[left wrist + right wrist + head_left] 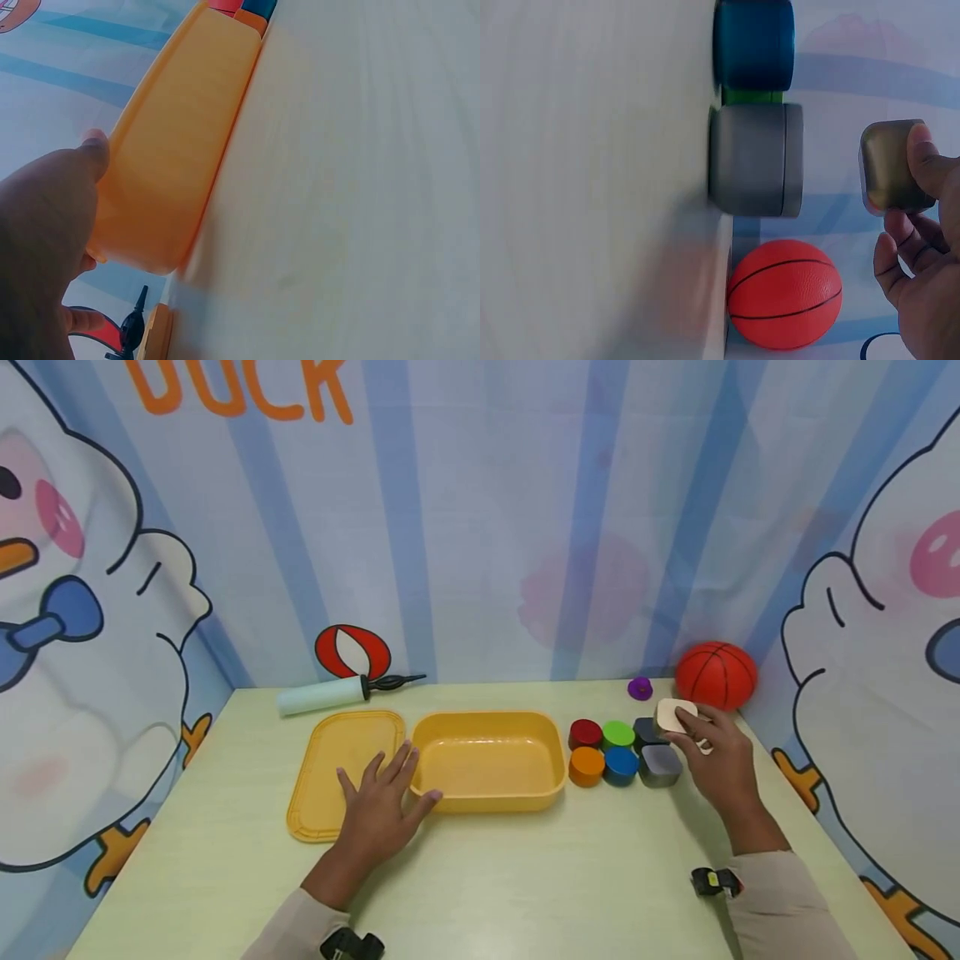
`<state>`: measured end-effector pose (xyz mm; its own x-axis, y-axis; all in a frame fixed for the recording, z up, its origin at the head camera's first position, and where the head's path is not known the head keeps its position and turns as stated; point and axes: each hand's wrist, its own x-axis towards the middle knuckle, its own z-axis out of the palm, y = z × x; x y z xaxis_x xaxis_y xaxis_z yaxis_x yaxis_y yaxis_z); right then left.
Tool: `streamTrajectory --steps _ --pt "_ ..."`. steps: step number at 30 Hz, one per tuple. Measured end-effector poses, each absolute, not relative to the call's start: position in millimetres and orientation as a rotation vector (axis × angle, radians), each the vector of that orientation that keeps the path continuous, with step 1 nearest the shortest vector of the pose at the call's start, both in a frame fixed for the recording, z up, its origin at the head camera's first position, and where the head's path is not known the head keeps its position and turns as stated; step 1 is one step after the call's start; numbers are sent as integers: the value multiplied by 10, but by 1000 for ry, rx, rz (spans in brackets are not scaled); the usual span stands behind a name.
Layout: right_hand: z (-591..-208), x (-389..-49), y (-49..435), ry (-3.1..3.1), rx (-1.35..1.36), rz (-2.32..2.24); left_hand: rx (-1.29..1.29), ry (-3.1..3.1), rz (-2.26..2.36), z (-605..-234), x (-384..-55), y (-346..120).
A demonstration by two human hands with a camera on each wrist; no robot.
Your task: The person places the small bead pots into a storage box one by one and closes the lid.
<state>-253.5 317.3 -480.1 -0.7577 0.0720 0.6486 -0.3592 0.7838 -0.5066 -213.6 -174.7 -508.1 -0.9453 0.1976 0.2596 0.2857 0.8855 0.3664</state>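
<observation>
My right hand (716, 764) pinches a small rounded-square tin (667, 714) between thumb and fingers. It looks cream on top in the head view and gold in the right wrist view, raised above the grey tin (754, 161). My left hand (381, 817) has its fingers spread at the left end of a yellow plastic box (495, 804), the thumb by its near left corner. In the left wrist view the thumb lies against the box wall (172, 142). A yellow lid (318, 789) lies partly under the left hand.
Right of the box stand small tins: red (585, 735), green (618, 734), orange (587, 767), blue (621, 766) and black (644, 733). A red basketball (716, 675) and a purple piece (640, 688) sit behind. A pale hand pump (322, 695) lies back left.
</observation>
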Motion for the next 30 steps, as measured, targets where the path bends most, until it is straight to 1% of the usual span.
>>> streamTrajectory --steps 13,19,30 --pt "-4724 -2665 2848 -2299 317 935 -367 -2853 -624 -5067 -2141 -1749" --pt "-4692 -2676 2657 -2346 317 1029 -374 -2861 -620 -5076 -2138 -1752" --pt "-4639 -2706 2359 -2344 402 1030 -374 -2842 -625 -5065 -2129 -1748"
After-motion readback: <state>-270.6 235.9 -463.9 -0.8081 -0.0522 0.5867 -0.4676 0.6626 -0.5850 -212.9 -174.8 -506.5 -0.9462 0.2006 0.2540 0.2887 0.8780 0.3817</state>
